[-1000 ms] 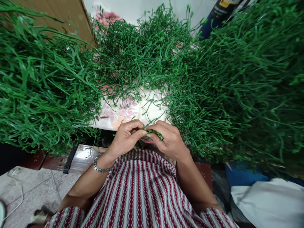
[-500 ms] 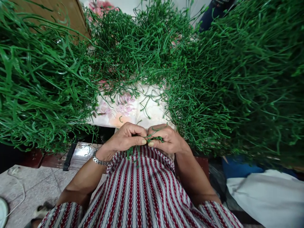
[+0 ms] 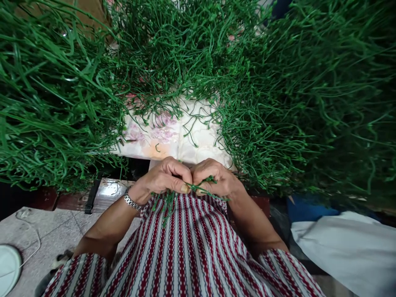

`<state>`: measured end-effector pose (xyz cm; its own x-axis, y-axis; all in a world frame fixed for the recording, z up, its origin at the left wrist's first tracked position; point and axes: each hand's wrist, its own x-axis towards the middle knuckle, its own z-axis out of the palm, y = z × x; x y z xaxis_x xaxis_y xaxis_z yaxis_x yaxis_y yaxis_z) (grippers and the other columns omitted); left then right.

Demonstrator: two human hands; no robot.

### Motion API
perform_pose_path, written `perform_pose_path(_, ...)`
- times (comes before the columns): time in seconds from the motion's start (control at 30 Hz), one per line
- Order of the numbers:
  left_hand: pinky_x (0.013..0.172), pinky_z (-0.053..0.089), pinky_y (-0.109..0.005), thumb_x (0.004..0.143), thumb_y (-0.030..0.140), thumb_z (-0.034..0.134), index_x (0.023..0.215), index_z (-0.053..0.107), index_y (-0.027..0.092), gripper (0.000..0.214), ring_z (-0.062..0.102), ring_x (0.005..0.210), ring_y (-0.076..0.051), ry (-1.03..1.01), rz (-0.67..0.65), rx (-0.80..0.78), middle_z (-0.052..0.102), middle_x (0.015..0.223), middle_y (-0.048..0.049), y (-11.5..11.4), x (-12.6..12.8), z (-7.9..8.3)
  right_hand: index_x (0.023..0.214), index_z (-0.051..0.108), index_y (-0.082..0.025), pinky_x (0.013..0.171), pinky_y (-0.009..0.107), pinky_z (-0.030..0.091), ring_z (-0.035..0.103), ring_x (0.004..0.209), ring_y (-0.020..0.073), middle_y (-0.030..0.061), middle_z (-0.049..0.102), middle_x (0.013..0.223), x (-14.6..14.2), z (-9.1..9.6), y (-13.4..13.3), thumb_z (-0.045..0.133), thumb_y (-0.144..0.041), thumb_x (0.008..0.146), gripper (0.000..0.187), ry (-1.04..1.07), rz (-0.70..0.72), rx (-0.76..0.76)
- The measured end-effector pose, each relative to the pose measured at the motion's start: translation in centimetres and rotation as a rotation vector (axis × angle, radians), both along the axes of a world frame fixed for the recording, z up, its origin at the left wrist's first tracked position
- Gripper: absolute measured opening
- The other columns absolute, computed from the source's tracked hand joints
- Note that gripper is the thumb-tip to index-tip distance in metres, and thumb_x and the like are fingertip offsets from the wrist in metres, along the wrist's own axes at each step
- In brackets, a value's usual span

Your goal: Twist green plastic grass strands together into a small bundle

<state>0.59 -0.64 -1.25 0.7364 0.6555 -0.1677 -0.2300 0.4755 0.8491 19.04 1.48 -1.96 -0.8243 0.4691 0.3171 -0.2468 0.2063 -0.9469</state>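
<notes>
Hands meet just below the middle of the view, knuckles touching. The left hand and the right hand are both curled tight on a green sprig. The sprig is thin, plastic-looking and dark green, with short side shoots. It is pinched between the thumbs and forefingers, and one end pokes out towards 4 o'clock past the right fingers. Loose green strands hang from under the left hand onto the striped garment at 6 o'clock. A metal bracelet circles the left wrist.

Heaps of the same stems ring the hands: a coarser-leaved heap at 9 o'clock, a finer heap at 3 o'clock, and more at 12 o'clock. A floral cloth shows between the heaps. A white sheet lies at 4 o'clock and a white disc at 8 o'clock.

One second ago the hands worked slightly higher, at the cloth's edge, and no strands lay on the garment. Half a second ago the thumbs met tip to tip and a few strands had begun to hang. Now more strands hang there and the sprig's end stands clear. The view has tipped downward, showing more of the disc.
</notes>
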Motion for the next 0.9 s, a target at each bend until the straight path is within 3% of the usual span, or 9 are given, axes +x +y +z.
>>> perform_pose_path(0.23, 0.039, 0.024, -0.02, 0.061, 0.032, 0.073, 0.056, 0.065, 0.008, 0.026, 0.035, 0.039, -0.005, 0.002, 0.04, 0.05, 0.048, 0.044, 0.0007, -0.1, 0.1, 0.0, 0.065, 0.056, -0.011, 0.053, 0.019, 0.038, 0.048, 0.052, 0.0073, 0.0016, 0.054, 0.057, 0.0, 0.0, 0.0, 0.058, -0.044, 0.078, 0.036, -0.06, -0.013, -0.079)
perform_pose_path(0.43, 0.044, 0.024, -0.02, 0.069, 0.028, 0.064, 0.057, 0.058, 0.009, 0.023, 0.03, 0.047, -0.005, 0.266, 0.018, 0.259, 0.04, 0.049, 0.0035, 1.0, -0.7, 1.7, 0.075, 0.057, -0.01, 0.048, 0.017, 0.029, 0.036, 0.05, 0.0048, -0.0035, 0.045, 0.057, 0.7, 2.0, 0.1, 0.055, -0.041, 0.08, 0.032, -0.263, -0.133, -0.034)
perform_pose_path(0.67, 0.045, 0.023, -0.018, 0.072, 0.014, 0.053, 0.055, 0.049, 0.012, 0.017, 0.027, 0.048, -0.005, 0.421, -0.018, 0.386, 0.033, 0.05, 0.0059, 0.9, -0.3, 2.3, 0.071, 0.051, -0.012, 0.046, 0.017, 0.024, 0.029, 0.049, 0.0041, -0.0065, 0.037, 0.053, 0.5, 1.2, -0.1, 0.054, -0.035, 0.082, 0.026, -0.321, -0.151, -0.036)
perform_pose_path(0.73, 0.045, 0.022, -0.019, 0.072, 0.013, 0.053, 0.054, 0.049, 0.012, 0.018, 0.026, 0.048, -0.005, 0.425, -0.032, 0.394, 0.031, 0.049, 0.0061, 0.9, -0.3, 2.2, 0.07, 0.05, -0.013, 0.046, 0.017, 0.025, 0.029, 0.049, 0.0041, -0.0063, 0.037, 0.054, 0.5, 1.0, 0.0, 0.053, -0.035, 0.083, 0.026, -0.31, -0.127, -0.008)
perform_pose_path(0.9, 0.045, 0.023, -0.021, 0.072, 0.02, 0.058, 0.054, 0.056, 0.011, 0.02, 0.027, 0.045, -0.005, 0.274, -0.205, 0.365, 0.036, 0.047, 0.0049, 1.4, -0.9, 1.7, 0.069, 0.05, -0.013, 0.051, 0.018, 0.032, 0.037, 0.052, 0.0053, -0.0023, 0.046, 0.057, 0.2, 0.9, -0.1, 0.044, -0.044, 0.087, 0.037, -0.214, 0.035, -0.045)
